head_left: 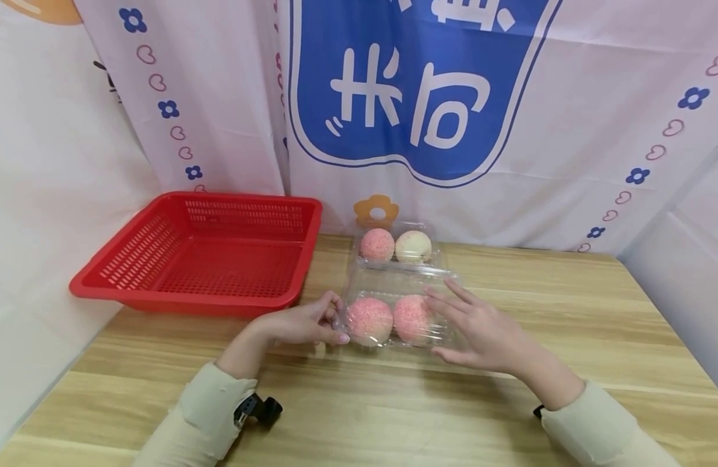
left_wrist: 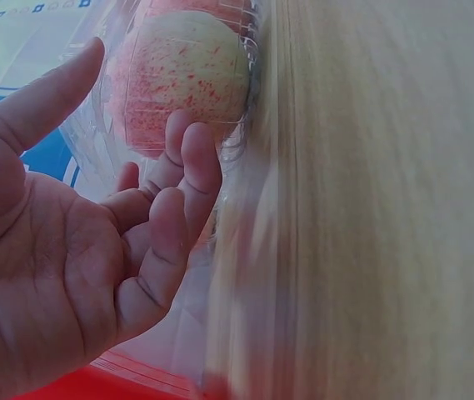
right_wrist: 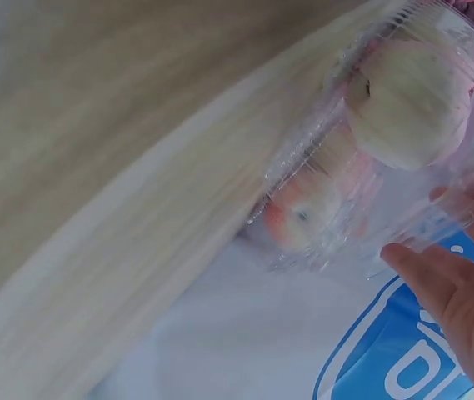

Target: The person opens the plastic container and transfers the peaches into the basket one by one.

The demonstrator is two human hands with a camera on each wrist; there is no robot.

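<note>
Two pink-and-cream peaches sit side by side in a clear plastic box on the table. My left hand is at the box's left edge; the left wrist view shows its fingers loosely bent beside the plastic, the thumb held apart. At the right side, my right hand has its fingers spread over the box, near the right peach. Just behind stands another clear box holding a pink peach and a cream peach.
A red plastic basket with slotted walls stands on the left of the wooden table. A white printed cloth with a blue emblem hangs along the table's back edge, close behind the rear box.
</note>
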